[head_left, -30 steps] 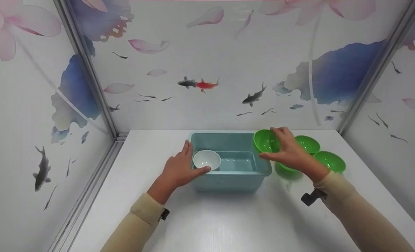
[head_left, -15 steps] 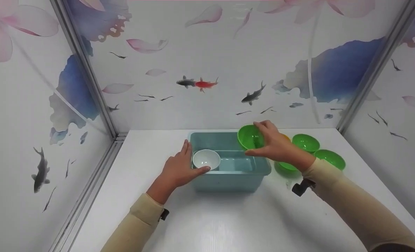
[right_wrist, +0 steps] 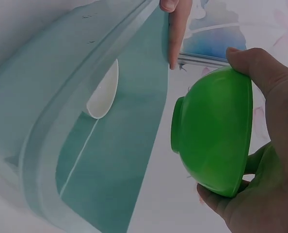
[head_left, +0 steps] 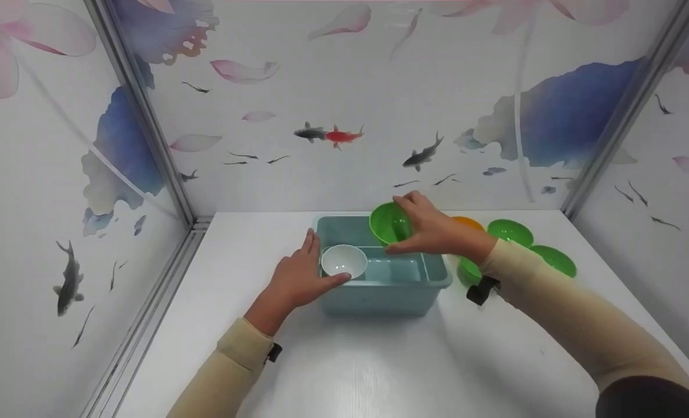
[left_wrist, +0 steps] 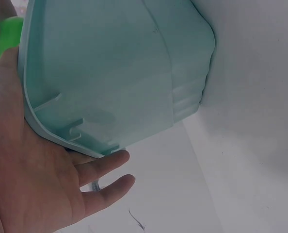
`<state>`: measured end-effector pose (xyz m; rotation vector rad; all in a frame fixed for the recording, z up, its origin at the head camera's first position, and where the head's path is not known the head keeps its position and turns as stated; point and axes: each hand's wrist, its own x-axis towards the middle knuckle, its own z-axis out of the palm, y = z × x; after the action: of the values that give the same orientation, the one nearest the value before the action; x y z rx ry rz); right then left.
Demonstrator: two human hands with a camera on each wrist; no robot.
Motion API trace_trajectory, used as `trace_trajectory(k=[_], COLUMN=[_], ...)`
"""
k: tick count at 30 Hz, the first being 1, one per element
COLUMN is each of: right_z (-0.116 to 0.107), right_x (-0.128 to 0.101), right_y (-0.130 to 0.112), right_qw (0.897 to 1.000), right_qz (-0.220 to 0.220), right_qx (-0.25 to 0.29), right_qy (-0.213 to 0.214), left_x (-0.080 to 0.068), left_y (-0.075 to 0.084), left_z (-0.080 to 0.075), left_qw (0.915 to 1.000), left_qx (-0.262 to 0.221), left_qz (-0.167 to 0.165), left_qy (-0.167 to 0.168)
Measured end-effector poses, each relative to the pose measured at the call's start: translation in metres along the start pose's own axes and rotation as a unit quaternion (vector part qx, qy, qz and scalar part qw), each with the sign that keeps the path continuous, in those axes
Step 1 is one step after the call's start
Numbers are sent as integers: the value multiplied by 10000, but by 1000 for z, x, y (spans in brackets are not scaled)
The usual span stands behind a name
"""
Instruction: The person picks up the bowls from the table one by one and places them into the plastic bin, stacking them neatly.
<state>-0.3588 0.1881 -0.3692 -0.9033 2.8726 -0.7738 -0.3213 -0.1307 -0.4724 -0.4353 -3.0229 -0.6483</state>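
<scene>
A light blue-green plastic bin [head_left: 379, 299] stands on the white table. My left hand [head_left: 295, 278] rests at its left front corner, thumb over the front rim; in the left wrist view two straight fingers [left_wrist: 107, 191] reach out past the rim. Inside the bin, at the left, sits a white bowl [head_left: 344, 260]. Above the back middle of the bin, my right hand [head_left: 428, 229] pinches a green bowl [head_left: 386, 225] by its rim between thumb and fingers. The right wrist view shows the held green bowl [right_wrist: 212, 131] tipped on its side, apart from the bin.
Right of the bin are more green bowls [head_left: 511, 232] [head_left: 556, 261], one of them partly behind the right forearm [head_left: 530, 278]. An orange bowl [head_left: 468, 222] shows behind the right wrist. White panels with painted fish and petals close off the back and sides.
My right hand has carried the green bowl leftward from the bin's right end to above its middle, uncovering part of the orange bowl. The left hand and the white bowl keep their places.
</scene>
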Motion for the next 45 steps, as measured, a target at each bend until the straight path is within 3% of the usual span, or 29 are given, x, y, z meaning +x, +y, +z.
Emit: trace_trajectory(k=[15, 26, 34, 45], right_z=[5, 15, 23, 35], right_x=[38, 69, 86, 102], right_y=[-13, -9, -5, -1], right_qw=[9980, 9926, 9894, 9885], right_qz=[-239, -929, -778, -823], right_qx=[-163, -195, -415, -467], right_qy=[-569, -761, -1152, -1176], left_x=[1, 0, 2, 2], left_y=[-1, 0, -2, -1], left_z=[0, -2, 2, 1], left_qw=[10000, 10000, 10000, 10000], left_qx=[49, 48, 28, 38], left_qz=[-4, -52, -7, -4], left_qy=[6, -38, -29, -2])
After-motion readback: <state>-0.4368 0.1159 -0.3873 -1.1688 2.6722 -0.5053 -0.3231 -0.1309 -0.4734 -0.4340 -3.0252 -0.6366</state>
